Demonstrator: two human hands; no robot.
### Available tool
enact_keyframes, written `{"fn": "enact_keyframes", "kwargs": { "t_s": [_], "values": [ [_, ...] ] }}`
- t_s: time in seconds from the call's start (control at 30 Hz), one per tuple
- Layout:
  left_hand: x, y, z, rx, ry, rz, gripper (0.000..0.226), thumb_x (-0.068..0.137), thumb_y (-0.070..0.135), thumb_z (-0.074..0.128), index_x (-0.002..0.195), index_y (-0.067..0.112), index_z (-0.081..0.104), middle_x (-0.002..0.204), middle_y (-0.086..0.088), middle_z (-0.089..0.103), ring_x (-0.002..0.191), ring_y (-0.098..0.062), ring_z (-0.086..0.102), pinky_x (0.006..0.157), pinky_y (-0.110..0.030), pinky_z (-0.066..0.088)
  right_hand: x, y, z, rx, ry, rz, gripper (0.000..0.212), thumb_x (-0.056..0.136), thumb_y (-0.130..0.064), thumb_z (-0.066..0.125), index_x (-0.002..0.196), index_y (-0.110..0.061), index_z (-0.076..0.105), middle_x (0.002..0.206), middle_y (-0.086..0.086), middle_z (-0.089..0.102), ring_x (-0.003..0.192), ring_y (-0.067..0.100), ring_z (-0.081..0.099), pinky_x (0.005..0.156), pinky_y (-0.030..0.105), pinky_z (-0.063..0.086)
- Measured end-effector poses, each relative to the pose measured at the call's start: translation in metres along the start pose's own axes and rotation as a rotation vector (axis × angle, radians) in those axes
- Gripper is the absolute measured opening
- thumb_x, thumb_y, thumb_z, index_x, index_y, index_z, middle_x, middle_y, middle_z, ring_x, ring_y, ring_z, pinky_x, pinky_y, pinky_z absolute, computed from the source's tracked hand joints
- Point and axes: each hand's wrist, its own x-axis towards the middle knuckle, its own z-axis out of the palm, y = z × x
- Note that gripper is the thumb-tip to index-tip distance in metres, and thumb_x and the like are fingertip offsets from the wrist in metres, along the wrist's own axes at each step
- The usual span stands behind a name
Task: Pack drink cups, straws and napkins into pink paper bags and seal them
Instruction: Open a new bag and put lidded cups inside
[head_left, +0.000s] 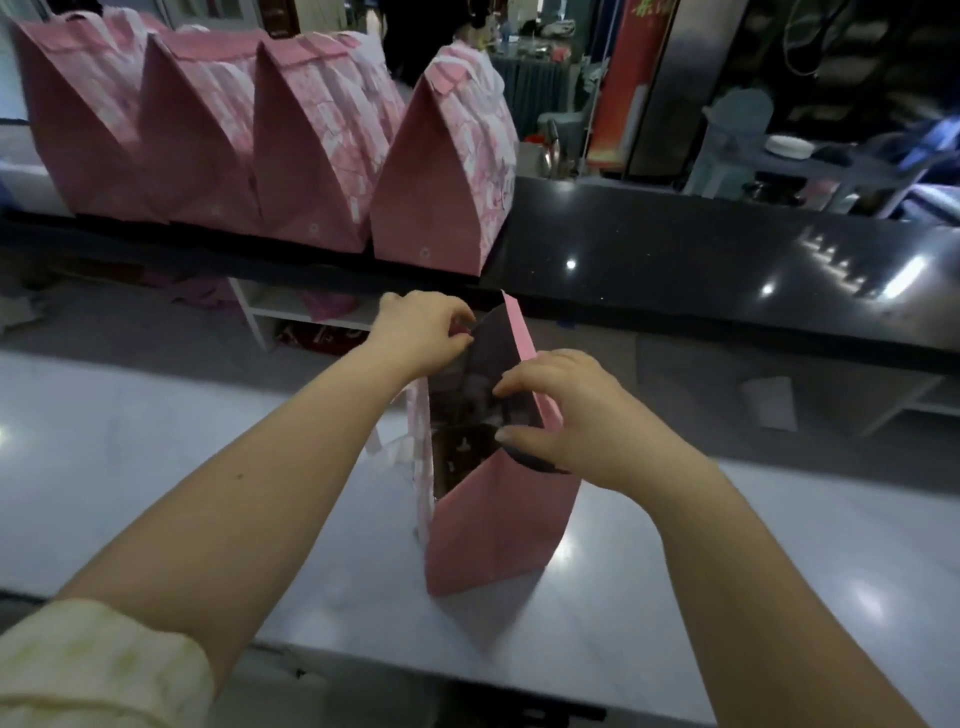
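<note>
An open pink paper bag (498, 525) stands upright on the white marble counter (156, 457) in the middle of the view. My left hand (421, 332) pinches the bag's far top edge. My right hand (576, 415) pinches the near right top edge, thumb on the outside and fingers over the rim. The bag's inside is dark, with something dark and blurred down in it; I cannot tell what. Several sealed pink bags (447, 171) with folded tops stand in a row on the raised black counter behind.
The black counter (701, 260) runs across the back, bare and glossy to the right of the sealed bags. A white shelf unit (291, 312) and the floor show between the two counters. A pale yellow sleeve (93, 670) covers my left upper forearm.
</note>
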Motion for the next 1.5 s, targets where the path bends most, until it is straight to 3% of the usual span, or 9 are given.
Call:
{"fn": "enact_keyframes", "kwargs": {
  "t_s": [0.13,0.23,0.4,0.63,0.8,0.87,1.03,1.2,1.5],
  "values": [
    [0.000,0.000,-0.003,-0.020,0.031,0.031,0.018,0.094,0.040,0.057,0.105,0.030,0.068,0.102,0.006,0.068,0.096,-0.018,0.060,0.087,-0.039,0.036,-0.026,-0.027,0.026,-0.225,-0.080,0.072,0.034,0.088,-0.047,0.060,0.121,-0.039,0.058,0.132,-0.022,0.052,0.146,0.020,0.008,0.109,0.059,-0.021],
    [-0.008,-0.008,-0.009,-0.052,0.056,0.041,0.018,0.094,0.037,0.058,0.102,0.026,0.069,0.100,0.002,0.069,0.092,-0.022,0.063,0.083,-0.038,0.046,-0.034,-0.038,0.042,-0.404,-0.064,0.193,0.038,0.096,-0.054,0.032,0.123,-0.041,0.055,0.141,-0.018,0.044,0.147,0.025,-0.009,0.099,0.062,-0.032],
    [-0.041,-0.039,-0.027,-0.181,0.088,-0.102,0.012,0.082,0.028,0.064,0.082,0.021,0.074,0.083,-0.001,0.069,0.076,-0.025,0.062,0.062,-0.029,0.040,-0.050,-0.039,0.045,-0.329,0.143,0.348,0.056,0.093,-0.056,0.020,0.127,-0.032,0.057,0.157,-0.004,0.027,0.149,0.025,-0.009,0.117,0.050,-0.013],
    [-0.111,-0.088,-0.018,-0.672,-0.016,-0.258,0.014,0.082,0.034,0.073,0.071,0.026,0.070,0.073,0.009,0.068,0.074,-0.009,0.064,0.066,-0.030,0.054,-0.092,-0.069,0.083,0.655,0.487,0.651,0.060,0.074,-0.074,0.053,0.130,-0.056,0.042,0.143,-0.026,0.040,0.126,0.001,0.043,0.104,0.032,0.039],
    [-0.153,-0.116,0.004,-1.333,-0.131,-0.306,0.037,0.078,0.050,0.071,0.100,0.019,0.072,0.092,0.003,0.076,0.087,-0.015,0.072,0.068,-0.023,0.056,-0.127,-0.064,0.107,1.084,0.299,0.440,0.076,0.073,-0.055,0.077,0.140,-0.044,0.043,0.142,-0.013,0.051,0.129,0.013,0.051,0.098,0.038,0.050],
    [-0.170,-0.124,0.020,-1.422,-0.143,-0.285,0.042,0.075,0.043,0.074,0.106,0.016,0.071,0.099,-0.002,0.076,0.093,-0.018,0.072,0.075,-0.028,0.058,-0.130,-0.069,0.124,1.098,0.317,0.408,0.076,0.074,-0.036,0.082,0.140,-0.039,0.046,0.138,-0.002,0.057,0.125,0.017,0.055,0.094,0.036,0.052],
    [-0.186,-0.125,0.054,-1.374,-0.058,-0.254,0.028,0.080,0.003,0.076,0.094,0.027,0.074,0.093,0.002,0.077,0.089,-0.017,0.073,0.077,-0.031,0.060,-0.126,-0.083,0.158,0.925,0.782,0.744,0.041,0.062,-0.046,0.086,0.095,-0.028,0.071,0.100,-0.005,0.074,0.094,0.012,0.070,0.080,0.032,0.058],
    [-0.188,-0.123,0.074,-1.242,-0.066,-0.281,0.024,0.084,0.002,0.073,0.084,0.027,0.074,0.086,0.004,0.076,0.083,-0.015,0.072,0.081,-0.039,0.060,-0.125,-0.090,0.172,0.920,0.832,0.815,0.024,0.076,-0.006,0.079,0.092,-0.022,0.070,0.093,-0.004,0.075,0.090,0.014,0.070,0.079,0.030,0.058],
    [-0.185,-0.048,0.072,-1.381,-0.092,-0.295,0.014,0.088,0.014,0.072,0.083,0.026,0.074,0.083,0.010,0.075,0.075,-0.007,0.071,0.059,-0.018,0.057,-0.158,-0.078,0.132,0.970,1.144,0.916,0.016,0.083,0.002,0.070,0.092,-0.010,0.071,0.090,0.007,0.075,0.086,0.022,0.072,0.073,0.033,0.059]
  ]
}}
